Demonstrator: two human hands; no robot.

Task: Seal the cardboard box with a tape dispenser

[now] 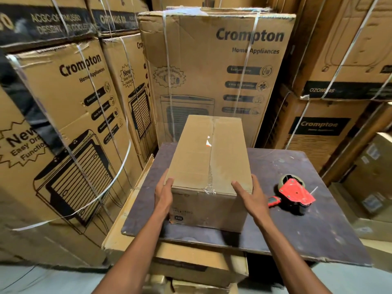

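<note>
A long plain cardboard box (209, 164) lies on a dark board (286, 225), its flaps closed with clear tape along the centre seam. My left hand (164, 193) presses flat against the box's near left corner. My right hand (249, 196) touches the near right corner with straight fingers. A red tape dispenser (293, 190) with its roll of tape lies on the board to the right of the box, apart from both hands.
The board rests on stacked cartons (191, 266). Tall strapped Crompton appliance cartons (214, 73) stand right behind and to the left (63, 132), with more stacked on the right (322, 128). A loose white strap (118, 170) curves out on the left.
</note>
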